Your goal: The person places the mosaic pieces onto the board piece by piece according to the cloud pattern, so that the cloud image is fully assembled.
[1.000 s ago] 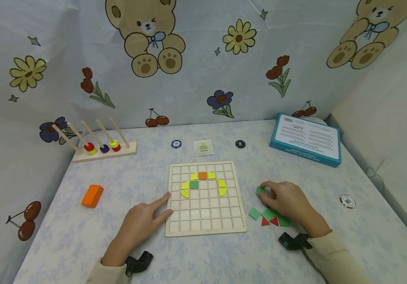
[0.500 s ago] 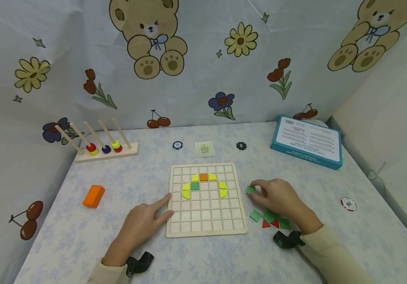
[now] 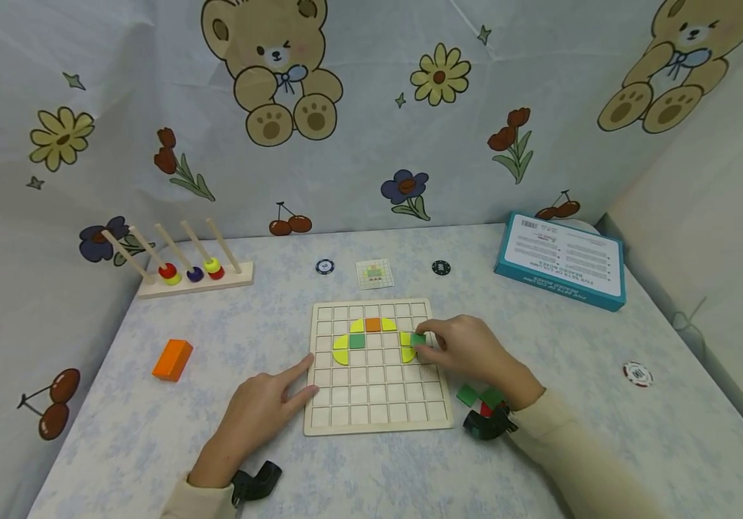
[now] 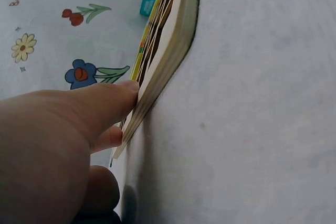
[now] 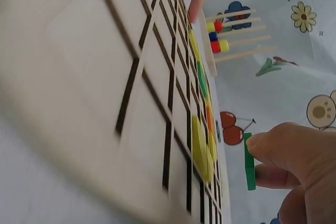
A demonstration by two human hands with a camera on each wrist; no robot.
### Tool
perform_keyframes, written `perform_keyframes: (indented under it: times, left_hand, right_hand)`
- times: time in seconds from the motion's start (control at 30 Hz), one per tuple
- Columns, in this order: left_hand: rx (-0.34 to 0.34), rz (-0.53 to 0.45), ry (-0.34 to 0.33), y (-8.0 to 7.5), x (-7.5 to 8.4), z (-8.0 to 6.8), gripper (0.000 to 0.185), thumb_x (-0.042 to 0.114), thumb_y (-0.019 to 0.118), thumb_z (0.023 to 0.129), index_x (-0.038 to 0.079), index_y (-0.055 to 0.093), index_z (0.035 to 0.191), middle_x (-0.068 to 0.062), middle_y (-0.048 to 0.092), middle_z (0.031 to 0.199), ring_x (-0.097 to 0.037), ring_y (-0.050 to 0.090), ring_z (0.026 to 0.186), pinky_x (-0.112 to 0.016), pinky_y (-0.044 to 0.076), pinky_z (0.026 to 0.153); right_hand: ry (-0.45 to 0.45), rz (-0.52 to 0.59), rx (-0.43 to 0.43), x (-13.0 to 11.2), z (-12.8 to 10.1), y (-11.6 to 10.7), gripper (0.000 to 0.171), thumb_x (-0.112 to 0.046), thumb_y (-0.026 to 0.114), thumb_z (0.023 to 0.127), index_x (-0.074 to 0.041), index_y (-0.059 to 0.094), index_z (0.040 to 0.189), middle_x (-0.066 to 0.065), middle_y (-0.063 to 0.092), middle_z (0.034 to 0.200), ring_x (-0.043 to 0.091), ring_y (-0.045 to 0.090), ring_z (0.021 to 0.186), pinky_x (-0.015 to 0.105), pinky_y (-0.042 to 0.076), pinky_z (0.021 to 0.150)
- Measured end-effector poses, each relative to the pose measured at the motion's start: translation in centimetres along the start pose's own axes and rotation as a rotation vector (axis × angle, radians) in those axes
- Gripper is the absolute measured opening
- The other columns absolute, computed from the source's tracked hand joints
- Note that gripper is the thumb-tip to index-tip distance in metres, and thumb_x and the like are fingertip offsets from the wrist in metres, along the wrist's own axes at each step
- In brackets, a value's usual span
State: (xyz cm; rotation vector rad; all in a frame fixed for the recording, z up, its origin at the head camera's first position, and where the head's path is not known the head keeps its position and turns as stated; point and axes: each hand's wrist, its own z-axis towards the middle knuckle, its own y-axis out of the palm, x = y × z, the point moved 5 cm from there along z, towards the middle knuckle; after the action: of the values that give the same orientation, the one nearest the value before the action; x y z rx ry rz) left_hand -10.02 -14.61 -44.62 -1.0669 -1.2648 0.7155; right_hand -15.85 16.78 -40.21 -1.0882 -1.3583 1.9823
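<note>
While pinching a green square tile [image 3: 418, 339] between thumb and fingertips, right hand [image 3: 468, 352] hovering over the grid board [image 3: 377, 411], tile edge-on and off the surface in the right wrist view [image 5: 249, 161], just above the yellow piece at the board's 2 o'clock. Fingers curled narrow round the tile, nothing else held. Left hand [image 3: 261, 407] flat on the table at the board's 8 o'clock, fingers relaxed and straight, index fingertip pressed against the board's left edge [image 4: 157, 77], holding nothing.

Placed so far: yellow pieces [image 3: 340, 348] forming an arch in the upper rows, orange square [image 3: 372, 324] at the top of it, one green square [image 3: 357, 341] inside at left. Most cells bare, so judged early-to-middle progress. Left to place: held tile, not yet seated, plus loose green and red pieces [image 3: 478, 398] on the table at the board's 4 o'clock. Pattern card [image 3: 374, 274] lying at the board's 12 o'clock.
</note>
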Motion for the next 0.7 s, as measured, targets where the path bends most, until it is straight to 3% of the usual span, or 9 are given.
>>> perform_keyframes:
  times: [0.3,0.5,0.7]
  left_hand:
    - [0.005,0.001,0.001,0.1,-0.1,0.0,0.060,0.052,0.069,0.095,0.026,0.057,0.148,0.010,0.035,0.048,-0.008,0.024,0.044,-0.027,0.023,0.048]
    - [0.000,0.000,0.002,0.0,-0.1,-0.1,0.060,0.052,0.069,0.095,0.026,0.056,0.148,0.010,0.033,0.048,-0.007,0.023,0.044,-0.027,0.023,0.048]
    - [0.000,0.003,0.002,0.0,-0.1,0.0,0.060,0.052,0.069,0.095,0.026,0.057,0.148,0.010,0.032,0.048,-0.007,0.023,0.044,-0.027,0.023,0.048]
  right_hand:
    - [-0.050,0.064,-0.041,-2.2,2.8,2.1,0.023,-0.032,0.075,0.093,-0.014,0.078,0.107,-0.014,0.043,0.054,0.002,0.036,0.050,0.024,0.028,0.049]
    - [-0.089,0.044,-0.045,-3.0,4.0,3.2,0.024,-0.033,0.074,0.094,-0.014,0.077,0.109,-0.015,0.043,0.053,0.002,0.037,0.050,0.023,0.030,0.050]
    - [-0.072,0.017,-0.044,-3.1,4.5,4.0,0.026,-0.033,0.073,0.096,-0.014,0.077,0.114,-0.014,0.044,0.055,0.003,0.037,0.051,0.025,0.031,0.050]
